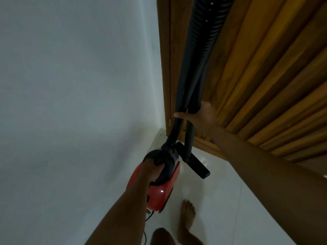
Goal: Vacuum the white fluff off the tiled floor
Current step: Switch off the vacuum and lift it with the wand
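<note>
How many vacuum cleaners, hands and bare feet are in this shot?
Vacuum cleaner: 1, red and black
Hands: 2, left hand gripping it, right hand holding the black hose
Bare foot: 1
Total: 4

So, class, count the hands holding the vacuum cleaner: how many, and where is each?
2. The left hand grips the black handle atop the red vacuum body; the right hand holds the hose and wand together, beside the wooden slats.
</note>
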The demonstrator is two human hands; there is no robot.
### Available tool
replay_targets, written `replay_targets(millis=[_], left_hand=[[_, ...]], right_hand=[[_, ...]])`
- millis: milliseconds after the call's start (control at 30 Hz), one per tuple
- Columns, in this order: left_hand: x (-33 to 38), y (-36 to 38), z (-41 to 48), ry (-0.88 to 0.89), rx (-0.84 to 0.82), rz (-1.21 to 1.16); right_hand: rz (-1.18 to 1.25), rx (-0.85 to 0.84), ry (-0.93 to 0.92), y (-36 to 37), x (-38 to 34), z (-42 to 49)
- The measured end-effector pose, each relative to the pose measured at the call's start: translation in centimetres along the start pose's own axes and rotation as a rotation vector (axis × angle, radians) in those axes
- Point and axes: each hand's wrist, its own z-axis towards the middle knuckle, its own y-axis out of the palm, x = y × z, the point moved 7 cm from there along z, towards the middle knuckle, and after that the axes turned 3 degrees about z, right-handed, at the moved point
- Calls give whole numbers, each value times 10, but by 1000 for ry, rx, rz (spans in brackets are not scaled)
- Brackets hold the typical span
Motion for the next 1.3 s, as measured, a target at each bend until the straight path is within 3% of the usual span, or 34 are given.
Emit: replay_targets(millis=[333, 567, 667, 933, 1133, 1300], left_hand=[[-35, 45, 209, -89, -8, 21], [-78, 83, 311, -149, 27, -7], [-93, 100, 347, -166, 11, -28], [-128, 130, 436, -216, 19, -97], [-131, 145, 471, -217, -28, -140], [-124, 144, 486, -152, -48, -64]], right_hand=[[-60, -132, 118, 97, 158, 159], [-113, -182, 84, 165, 242, 229], [-178, -141, 51, 184, 265, 248], [-197, -220, 74, 233, 310, 287], [-268, -317, 90, 262, 332, 309], [-285, -277, 77, 267, 343, 314]])
